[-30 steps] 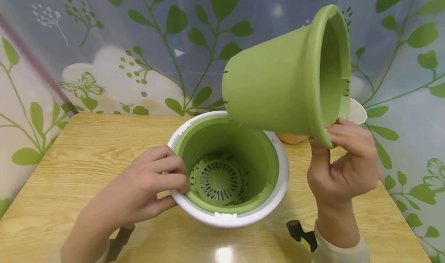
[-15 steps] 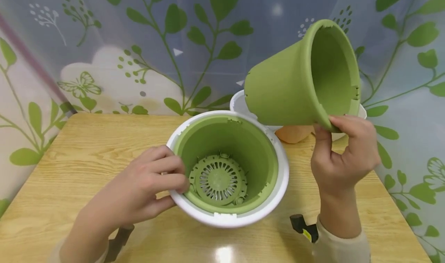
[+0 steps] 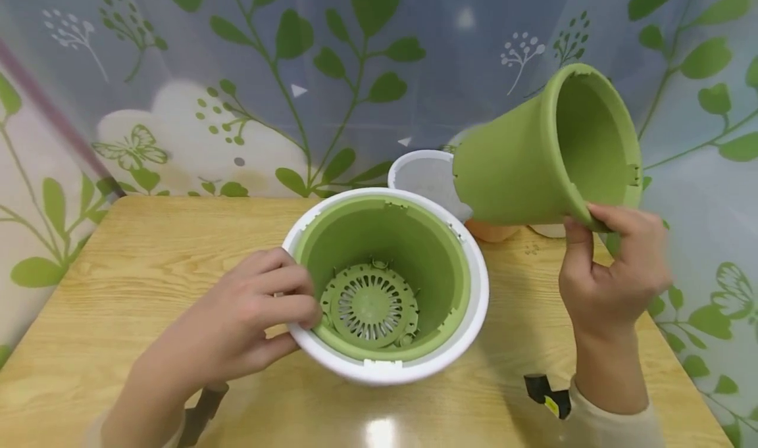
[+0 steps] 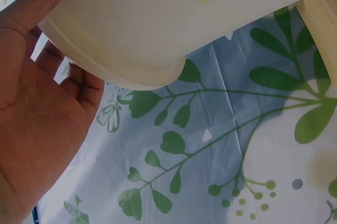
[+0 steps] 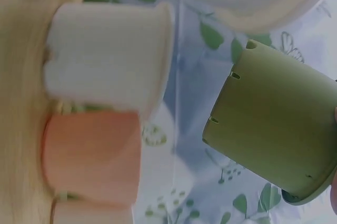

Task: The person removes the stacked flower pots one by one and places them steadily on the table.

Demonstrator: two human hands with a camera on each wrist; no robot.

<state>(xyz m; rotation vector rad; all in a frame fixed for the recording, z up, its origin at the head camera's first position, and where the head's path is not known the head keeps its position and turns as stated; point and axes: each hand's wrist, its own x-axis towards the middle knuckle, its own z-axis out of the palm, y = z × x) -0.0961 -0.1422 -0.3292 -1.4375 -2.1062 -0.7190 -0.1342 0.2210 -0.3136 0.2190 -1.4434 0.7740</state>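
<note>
At the table's middle stands a large white flower pot (image 3: 482, 290) with a green flower pot (image 3: 432, 257) nested in it. Slots pierce the green pot's round base (image 3: 370, 306). My left hand (image 3: 254, 313) grips the left side of the rim, fingers over the edge; the left wrist view shows its thumb on the outer wall (image 4: 121, 29). Up at the right, my right hand (image 3: 618, 270) pinches the lower rim of a second green flower pot (image 3: 509, 158), held in the air on its side, mouth facing right. Its notched base shows in the right wrist view.
Behind the nested pots stands another white pot (image 3: 423, 172), partly hidden. An orange pot (image 3: 491, 231) is beside it, under the raised green pot. In the right wrist view, white (image 5: 105, 55) and orange (image 5: 92, 155) pots stand in a row. A patterned curtain (image 3: 349, 60) backs the table.
My right hand has moved the raised green pot to the right, and its upper rim has come down. The white pot behind is now uncovered. My left hand has stayed on the rim.
</note>
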